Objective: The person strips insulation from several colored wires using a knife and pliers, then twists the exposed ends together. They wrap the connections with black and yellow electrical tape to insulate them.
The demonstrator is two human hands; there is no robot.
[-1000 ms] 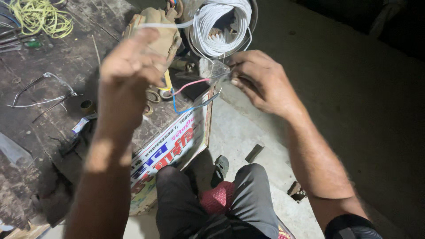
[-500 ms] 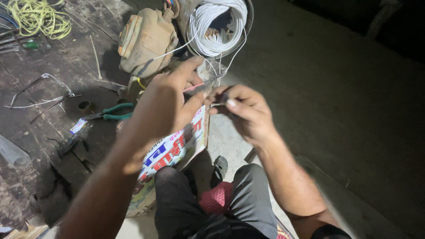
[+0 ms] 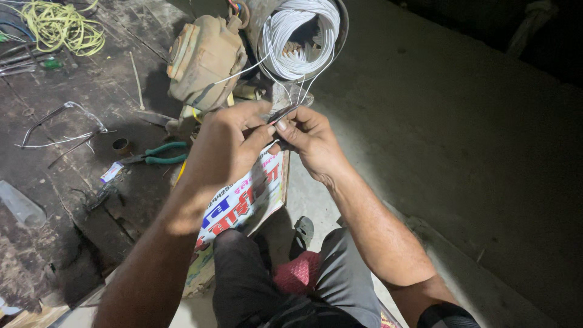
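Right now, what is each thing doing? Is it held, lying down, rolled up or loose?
Left hand: closed, pinching a small dark piece with white wires.
Right hand: closed, pinching the same piece.
White wire coil: rolled up, strands running to the hands.
Yellow wire: loose tangle on the floor.
Green-handled pliers: lying flat, untouched.
Tan motor casing: resting on the floor.
Printed board: lying under the hands.

Smooth white plastic-sheathed wire coil (image 3: 302, 37), grimy matt motor casing (image 3: 203, 61), green rubbery-handled pliers (image 3: 155, 155), glossy printed board (image 3: 243, 203), on rough, stained dark floor (image 3: 54, 182).
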